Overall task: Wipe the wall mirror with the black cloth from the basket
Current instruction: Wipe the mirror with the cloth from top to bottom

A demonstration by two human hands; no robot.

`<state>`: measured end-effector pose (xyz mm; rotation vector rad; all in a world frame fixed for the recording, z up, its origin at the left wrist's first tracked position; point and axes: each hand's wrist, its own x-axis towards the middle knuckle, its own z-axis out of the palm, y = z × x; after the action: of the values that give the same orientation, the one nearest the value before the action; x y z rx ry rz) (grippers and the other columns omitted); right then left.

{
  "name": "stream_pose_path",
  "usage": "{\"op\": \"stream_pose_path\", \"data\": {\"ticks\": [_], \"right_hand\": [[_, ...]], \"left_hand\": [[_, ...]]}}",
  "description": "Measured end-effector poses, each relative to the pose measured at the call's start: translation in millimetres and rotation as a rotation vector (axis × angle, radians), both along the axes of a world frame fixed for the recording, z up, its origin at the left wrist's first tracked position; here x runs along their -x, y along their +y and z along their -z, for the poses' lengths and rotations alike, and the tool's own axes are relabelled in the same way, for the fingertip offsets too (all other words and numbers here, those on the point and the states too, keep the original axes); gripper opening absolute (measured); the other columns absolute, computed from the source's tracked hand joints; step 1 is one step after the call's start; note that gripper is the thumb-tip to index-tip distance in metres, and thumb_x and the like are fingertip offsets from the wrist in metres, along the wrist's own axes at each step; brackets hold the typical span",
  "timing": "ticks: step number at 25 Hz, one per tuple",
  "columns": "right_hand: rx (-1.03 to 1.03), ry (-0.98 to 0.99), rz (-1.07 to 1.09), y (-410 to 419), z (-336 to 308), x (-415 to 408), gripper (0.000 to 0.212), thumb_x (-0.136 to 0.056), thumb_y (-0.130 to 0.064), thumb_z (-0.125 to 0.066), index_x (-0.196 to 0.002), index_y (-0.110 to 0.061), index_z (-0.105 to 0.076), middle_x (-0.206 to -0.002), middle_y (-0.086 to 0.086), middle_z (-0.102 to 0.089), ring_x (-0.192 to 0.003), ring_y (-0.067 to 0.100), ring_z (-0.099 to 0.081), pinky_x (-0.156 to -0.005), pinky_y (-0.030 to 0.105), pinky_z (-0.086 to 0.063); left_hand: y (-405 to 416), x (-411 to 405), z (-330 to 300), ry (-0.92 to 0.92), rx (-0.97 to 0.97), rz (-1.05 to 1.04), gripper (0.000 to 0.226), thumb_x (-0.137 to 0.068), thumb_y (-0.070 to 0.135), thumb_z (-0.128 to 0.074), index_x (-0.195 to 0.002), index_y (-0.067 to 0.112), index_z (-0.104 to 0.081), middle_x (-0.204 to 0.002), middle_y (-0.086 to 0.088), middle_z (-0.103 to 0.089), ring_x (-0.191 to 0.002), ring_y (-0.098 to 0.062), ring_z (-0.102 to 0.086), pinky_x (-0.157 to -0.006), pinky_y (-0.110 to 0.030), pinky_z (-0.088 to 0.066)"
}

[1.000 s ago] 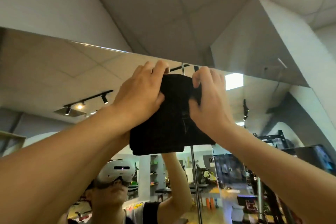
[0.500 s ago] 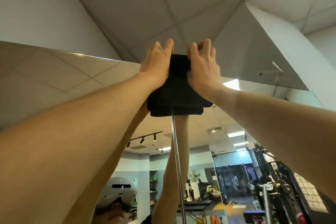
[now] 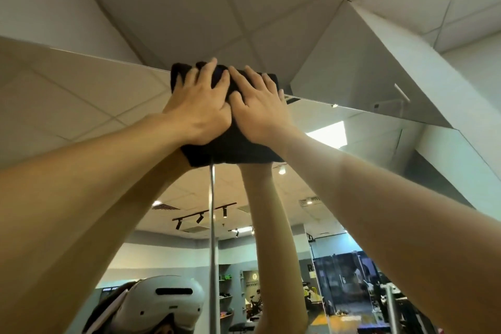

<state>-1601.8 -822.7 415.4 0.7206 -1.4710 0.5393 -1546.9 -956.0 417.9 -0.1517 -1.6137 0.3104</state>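
Now both hands flatter, fingers spread, pressing black cloth onto mirror top edge.

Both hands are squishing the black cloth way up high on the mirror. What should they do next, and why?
Probably slide the black cloth back down the wall mirror. The left hand and right hand press it flat with spread fingers, and its top already pokes past the mirror's upper edge, so no glass is left above. The glass below looks like the part left to wipe.
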Motion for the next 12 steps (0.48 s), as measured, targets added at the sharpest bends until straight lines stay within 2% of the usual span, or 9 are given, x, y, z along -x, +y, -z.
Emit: {"op": "stream_pose_path", "data": {"ticks": [3,12], "right_hand": [[-0.004,0.007,-0.025,9.2,-0.2,8.0,0.058,-0.106,-0.038,-0.030,-0.164,-0.035,-0.021,-0.173,-0.003,-0.012,-0.160,0.026,0.000,-0.129,0.058,0.000],[0.011,0.019,-0.035,95.0,1.5,53.4,0.056,-0.107,-0.036,-0.029,-0.163,-0.034,-0.024,-0.173,-0.003,-0.015,-0.160,0.027,-0.003,-0.128,0.058,-0.003]], "left_hand": [[15.5,4.6,-3.2,-0.021,-0.013,-0.013,0.063,-0.106,0.029,-0.033,-0.164,0.019,-0.011,-0.172,-0.005,0.000,-0.155,-0.037,-0.003,-0.127,-0.055,-0.004],[100.7,53.6,0.3,-0.007,-0.014,-0.011,0.063,-0.104,0.027,-0.032,-0.164,0.019,-0.014,-0.171,-0.004,-0.003,-0.154,-0.036,-0.006,-0.127,-0.055,-0.006]]}}
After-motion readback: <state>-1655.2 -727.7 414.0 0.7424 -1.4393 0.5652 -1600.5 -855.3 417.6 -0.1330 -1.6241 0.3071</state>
